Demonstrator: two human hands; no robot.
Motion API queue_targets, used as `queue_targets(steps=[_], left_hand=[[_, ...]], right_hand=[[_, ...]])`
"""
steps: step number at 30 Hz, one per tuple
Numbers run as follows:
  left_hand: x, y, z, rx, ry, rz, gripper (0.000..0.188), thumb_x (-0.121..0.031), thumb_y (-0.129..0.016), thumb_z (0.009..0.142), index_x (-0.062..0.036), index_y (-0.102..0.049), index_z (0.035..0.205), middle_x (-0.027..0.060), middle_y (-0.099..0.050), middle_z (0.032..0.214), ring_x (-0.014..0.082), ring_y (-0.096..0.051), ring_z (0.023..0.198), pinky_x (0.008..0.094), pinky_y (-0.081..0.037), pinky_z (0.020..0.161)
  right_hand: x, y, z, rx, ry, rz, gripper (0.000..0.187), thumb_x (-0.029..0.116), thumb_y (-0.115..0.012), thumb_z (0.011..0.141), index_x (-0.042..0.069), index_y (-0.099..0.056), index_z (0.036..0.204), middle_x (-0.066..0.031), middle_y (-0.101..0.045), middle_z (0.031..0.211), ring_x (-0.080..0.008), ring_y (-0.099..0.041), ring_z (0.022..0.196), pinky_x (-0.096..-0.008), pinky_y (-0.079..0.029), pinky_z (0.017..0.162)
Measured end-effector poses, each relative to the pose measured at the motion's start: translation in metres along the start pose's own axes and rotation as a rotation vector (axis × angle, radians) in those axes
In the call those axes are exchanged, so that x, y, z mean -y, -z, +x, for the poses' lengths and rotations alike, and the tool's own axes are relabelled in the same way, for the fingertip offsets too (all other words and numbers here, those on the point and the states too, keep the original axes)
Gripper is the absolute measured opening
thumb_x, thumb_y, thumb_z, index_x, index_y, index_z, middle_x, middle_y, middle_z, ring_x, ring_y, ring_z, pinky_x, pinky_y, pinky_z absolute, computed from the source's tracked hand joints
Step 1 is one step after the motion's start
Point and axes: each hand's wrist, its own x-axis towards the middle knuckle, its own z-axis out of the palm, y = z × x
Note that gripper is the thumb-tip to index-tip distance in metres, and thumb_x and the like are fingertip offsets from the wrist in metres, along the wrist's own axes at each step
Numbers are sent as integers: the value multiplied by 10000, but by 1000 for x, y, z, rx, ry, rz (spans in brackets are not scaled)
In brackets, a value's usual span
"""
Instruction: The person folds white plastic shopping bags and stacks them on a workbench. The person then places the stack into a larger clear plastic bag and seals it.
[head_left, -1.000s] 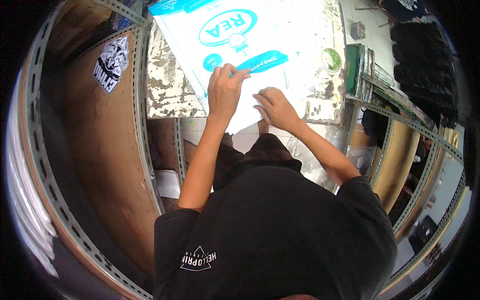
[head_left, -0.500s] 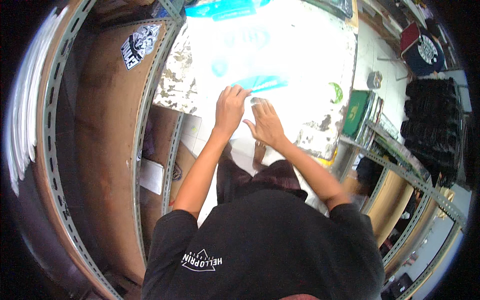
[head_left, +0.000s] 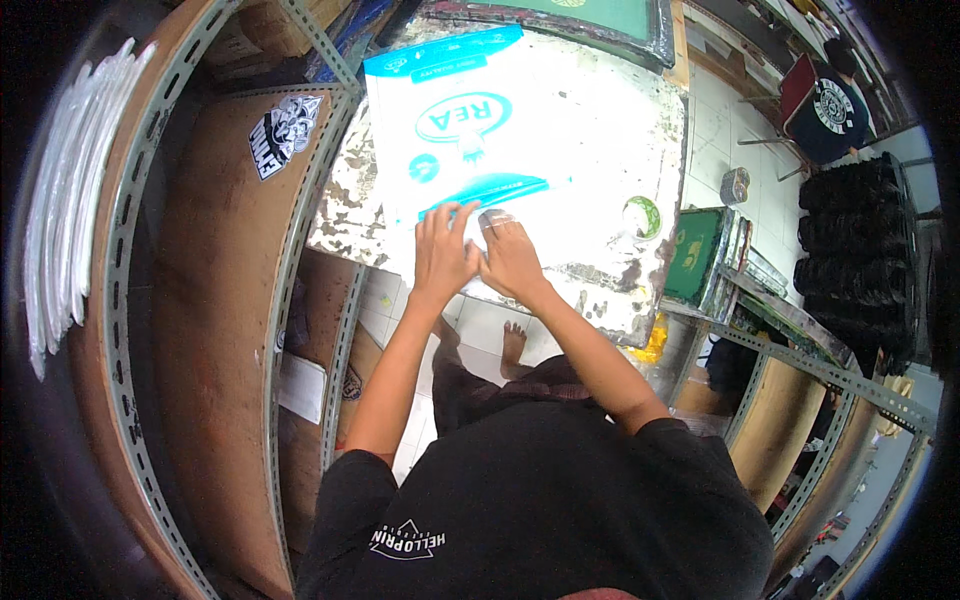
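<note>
A white plastic bag with bright blue print (head_left: 425,110) lies flat on a paint-spotted worktable, its near end marked by a blue band. My left hand (head_left: 443,250) rests at that band, with the fingers apart and slightly bent over the edge. Beside it, my right hand (head_left: 512,262) has its fingers curled down. A small clear, shiny piece of plastic (head_left: 496,218) shows at its fingertips. Both thumbs come close together between the hands, and what lies beneath them is hidden. Glare washes out part of the bag and tabletop.
A green-and-white roll (head_left: 642,217) lies on the worktable (head_left: 650,120) to the right. Framed green screens stand at the far edge (head_left: 600,15) and right side (head_left: 690,255). Metal shelving (head_left: 110,300) runs along the left. A small tin (head_left: 735,186) sits on the tiled floor.
My hands have come closer together and shifted slightly left. My right fingers were stretched out and are now curled. The view has moved, and the bag's print shows more clearly.
</note>
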Motion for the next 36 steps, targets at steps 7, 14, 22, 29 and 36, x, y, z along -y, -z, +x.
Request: queue_targets(steps=[7,14,22,29,36], left_hand=[[36,-17,-1,163,-5,-67,336,17,-699,804,-131,-693,1106,126,-603,993,339,-603,975,432,-503,852],[11,8,-4,-28,-58,-89,214,33,-675,861,-43,-683,1061,138,-587,917,332,-593,880,455,-485,772],[15,10,7,-8,-84,-213,135,59,-638,845,-18,-654,954,132,-582,924,329,-581,889,444,-489,796],[31,16,13,93,-152,-329,127,54,-642,846,-8,-653,957,138,-582,925,340,-590,886,454,-492,768],[41,13,4,122,-150,-367,123,46,-644,857,-5,-663,967,141,-579,916,336,-597,902,445,-495,782]], right_hand=[[2,0,-3,46,-11,25,324,209,-568,960,-64,-619,1126,-237,-573,1171,-395,-551,1082,-485,-440,961],[0,33,14,-15,-45,97,316,182,-602,939,-69,-639,1127,-261,-619,1175,-433,-566,1140,-522,-423,1019],[-18,13,25,-90,-362,-462,705,378,-526,989,-175,-438,1419,-373,-361,1536,-478,-281,1481,-556,-185,1243],[-62,-18,24,-150,-442,-437,720,357,-592,910,-83,-452,1463,-295,-391,1560,-411,-352,1467,-531,-236,1232],[-31,25,40,207,-655,-182,633,269,-609,897,-80,-497,1413,-295,-409,1547,-410,-379,1455,-541,-260,1218]])
